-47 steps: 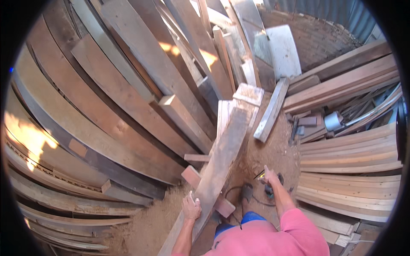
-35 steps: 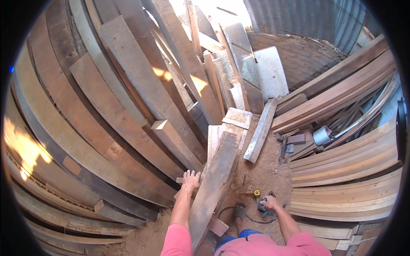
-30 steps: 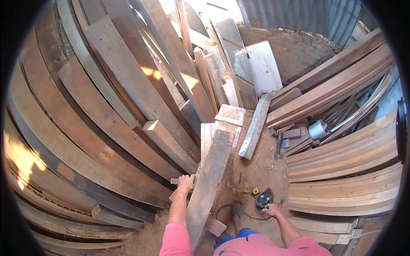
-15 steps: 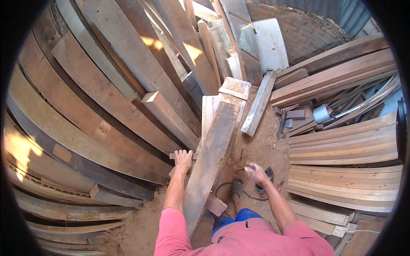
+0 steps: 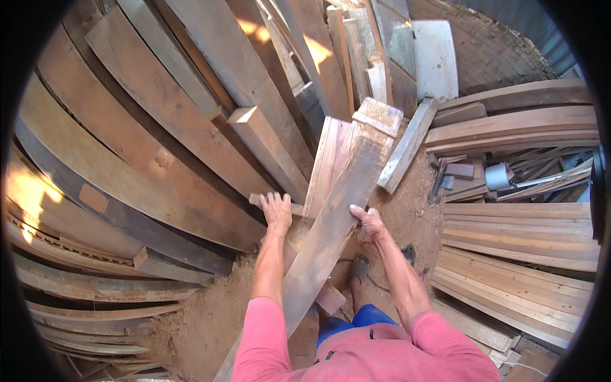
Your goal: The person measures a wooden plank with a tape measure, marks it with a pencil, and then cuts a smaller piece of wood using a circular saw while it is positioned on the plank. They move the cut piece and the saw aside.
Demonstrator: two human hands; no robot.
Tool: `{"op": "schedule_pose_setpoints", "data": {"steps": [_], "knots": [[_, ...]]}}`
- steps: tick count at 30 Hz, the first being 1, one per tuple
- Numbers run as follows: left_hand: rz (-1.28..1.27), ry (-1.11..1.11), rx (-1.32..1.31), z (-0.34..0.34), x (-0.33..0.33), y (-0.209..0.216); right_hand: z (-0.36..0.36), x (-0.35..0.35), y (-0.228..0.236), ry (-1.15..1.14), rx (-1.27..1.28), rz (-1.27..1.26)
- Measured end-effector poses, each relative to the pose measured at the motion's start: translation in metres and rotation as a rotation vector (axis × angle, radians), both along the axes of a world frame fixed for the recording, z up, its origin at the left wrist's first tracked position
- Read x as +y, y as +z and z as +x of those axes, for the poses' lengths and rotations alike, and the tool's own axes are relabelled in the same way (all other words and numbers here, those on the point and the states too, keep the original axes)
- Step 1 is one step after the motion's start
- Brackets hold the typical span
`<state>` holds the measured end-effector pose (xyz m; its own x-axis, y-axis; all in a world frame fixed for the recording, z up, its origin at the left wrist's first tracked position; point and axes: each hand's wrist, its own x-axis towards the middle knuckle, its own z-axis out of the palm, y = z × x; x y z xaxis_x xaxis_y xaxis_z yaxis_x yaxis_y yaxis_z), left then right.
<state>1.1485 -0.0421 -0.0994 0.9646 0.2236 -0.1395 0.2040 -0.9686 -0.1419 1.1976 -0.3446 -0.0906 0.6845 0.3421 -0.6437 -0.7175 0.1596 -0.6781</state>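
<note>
Right fingers at plank edge; sawdusty floor alongside.

- weathered brown brick wall, upper right
- blue-grey corrugated metal sheeting, right of bricks
- dusty brown sawdust-strewn floor
- bright yellowish sunlight patches, far left, also upper middle

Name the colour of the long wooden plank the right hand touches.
The plank is greyish brown; see the head view.
</note>
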Motion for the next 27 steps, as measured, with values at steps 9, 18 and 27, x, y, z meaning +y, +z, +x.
{"op": "schedule_pose_setpoints", "data": {"steps": [9,18,27], "knots": [[0.09,-0.202,-0.296,0.034,0.063,0.063,0.018,-0.018,-0.018,0.172,-0.057,-0.073],[0.012,-0.205,-0.203,-0.012,0.09,0.141,0.015,-0.01,0.014,0.163,-0.06,-0.268],[-1.015,0.452,-0.041,-0.161,0.047,0.21,-0.069,-0.019,0.056,0.174,-0.492,-0.577]]}}
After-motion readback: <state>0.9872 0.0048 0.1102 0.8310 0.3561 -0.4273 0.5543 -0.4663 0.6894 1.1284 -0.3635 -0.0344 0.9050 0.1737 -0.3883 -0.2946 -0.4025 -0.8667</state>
